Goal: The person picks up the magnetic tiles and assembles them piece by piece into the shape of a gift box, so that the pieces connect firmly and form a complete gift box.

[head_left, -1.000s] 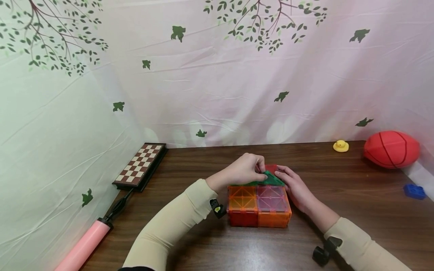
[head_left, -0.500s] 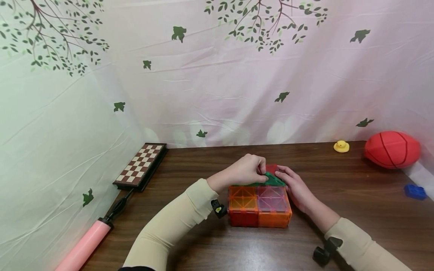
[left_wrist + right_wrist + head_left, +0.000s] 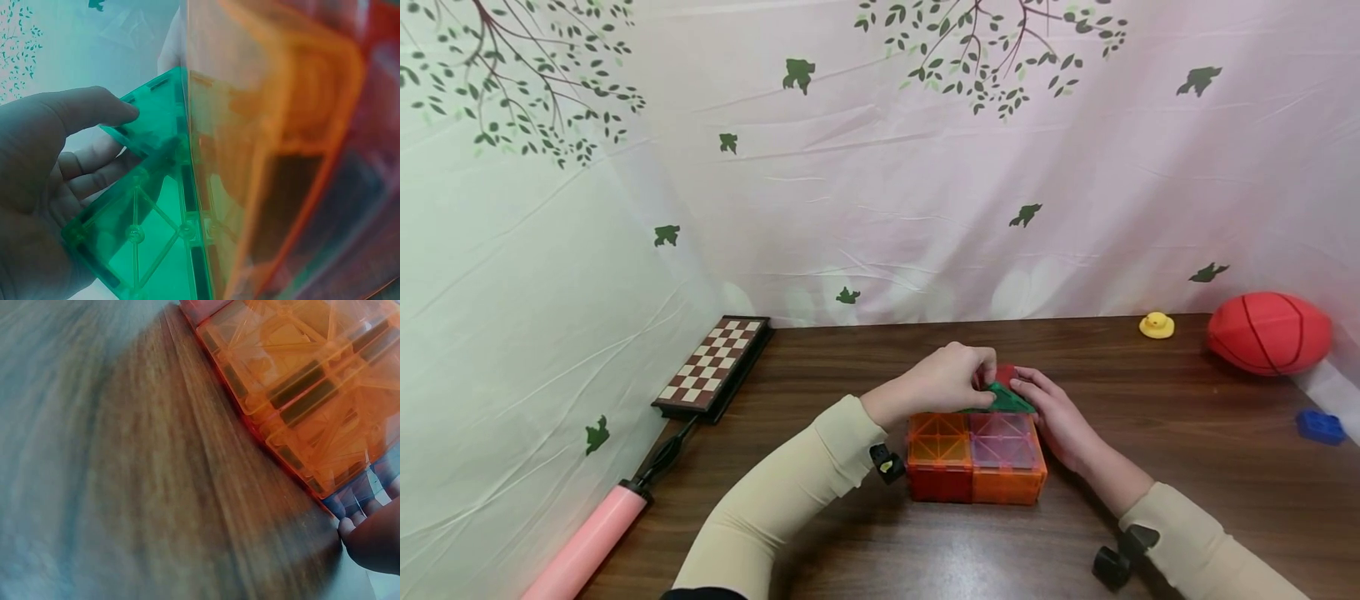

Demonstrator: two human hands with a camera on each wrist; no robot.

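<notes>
A box built of translucent magnetic tiles stands on the wooden table, its front and right side orange and red. On top lie an orange square tile and a purple square tile. Along the back top edge, my left hand pinches a green triangular magnetic tile. The left wrist view shows green tile pieces between thumb and fingers, close against the orange wall. My right hand touches the box's back right corner with extended fingers, its fingertips beside a red tile. The box hides part of that hand.
At the left lie a chessboard and a pink pump with a black end. A yellow rubber duck, a red ball and a blue block sit at the right. A printed cloth hangs behind the table.
My left hand has shifted slightly to the right along the green tile's edge. The right hand stays at the box's corner, and the whole head view has drifted a little.
</notes>
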